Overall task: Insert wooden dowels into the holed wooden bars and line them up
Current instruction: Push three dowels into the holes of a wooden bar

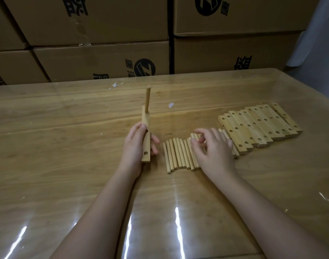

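My left hand [136, 144] grips a holed wooden bar [146, 146] on its edge above the table. One dowel [147, 99] stands upright in the bar's far hole; a near hole shows empty. Just right of it lies a row of several loose dowels [175, 155], side by side. My right hand [212, 148] hovers over the right part of that row with fingers loosely spread, holding nothing. Further right, several holed bars [260, 126] lie packed together in a slanted row.
The wooden table [66, 146] has a glossy clear cover with glare streaks near me. Stacked cardboard boxes [104, 58] form a wall right behind its far edge. Small white scraps [171, 105] lie on the far middle of the table.
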Motion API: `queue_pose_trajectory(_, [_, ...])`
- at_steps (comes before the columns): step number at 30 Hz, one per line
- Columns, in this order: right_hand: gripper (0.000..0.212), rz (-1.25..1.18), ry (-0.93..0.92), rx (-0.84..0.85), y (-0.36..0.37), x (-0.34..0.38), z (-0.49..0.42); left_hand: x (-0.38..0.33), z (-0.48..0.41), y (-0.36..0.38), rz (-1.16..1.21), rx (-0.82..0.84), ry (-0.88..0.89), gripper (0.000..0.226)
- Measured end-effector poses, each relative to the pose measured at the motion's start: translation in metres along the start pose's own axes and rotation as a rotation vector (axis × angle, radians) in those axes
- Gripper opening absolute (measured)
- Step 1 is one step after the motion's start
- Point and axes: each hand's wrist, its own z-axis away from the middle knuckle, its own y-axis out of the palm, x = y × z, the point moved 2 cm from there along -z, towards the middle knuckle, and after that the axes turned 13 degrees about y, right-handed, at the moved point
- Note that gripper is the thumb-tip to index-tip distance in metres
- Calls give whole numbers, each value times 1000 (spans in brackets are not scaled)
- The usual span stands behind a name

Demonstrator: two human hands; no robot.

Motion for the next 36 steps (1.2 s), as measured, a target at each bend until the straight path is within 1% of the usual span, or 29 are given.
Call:
queue_pose_trajectory(4, [42, 322, -45, 88, 8, -3, 1, 2, -1, -5, 29, -45, -17, 33])
queue_pose_trajectory(7, [39, 389, -44, 83, 10, -2, 3, 4, -1, -5, 66, -57, -48, 42])
queue_pose_trajectory(9, [35, 409, -75, 79, 11, 1, 6, 4, -1, -5, 122, -47, -80, 42])
queue_pose_trajectory(12, [27, 388, -136, 94, 11, 5, 9, 1, 0, -6, 218, -20, -104, 39])
queue_pose_trajectory(14, [27, 367, -155, 112, 12, 7, 11, 0, 0, -7, 220, -28, -78, 36])
queue_pose_trajectory(17, [31, 373, -129, 107, 13, 9, 13, -1, 0, -7, 175, -63, -32, 30])
queue_pose_trajectory(19, [36, 402, -81, 75, 12, 9, 14, -2, 1, -8, 181, -80, -31, 24])
queue_pose_trajectory(21, [38, 415, -76, 62, 11, 8, 14, -3, 1, -8, 208, -99, -42, 19])
queue_pose_trajectory(24, [44, 374, -69, 84, 12, 9, 17, -6, 2, -5, 256, -94, -35, 16])
queue_pose_trajectory(27, [47, 338, -57, 100, 14, 10, 18, -6, 2, -3, 253, -96, -24, 13])
queue_pose_trajectory(30, [43, 310, -65, 131, 14, 10, 18, -6, 1, -5, 247, -105, -19, 11])
queue_pose_trajectory(33, [35, 304, -81, 132, 13, 10, 18, -6, 1, -5, 229, -70, -18, 23])
queue_pose_trajectory(36, [26, 184, -109, 113, 11, 13, 16, -4, 2, -3, 161, -47, -28, 19])
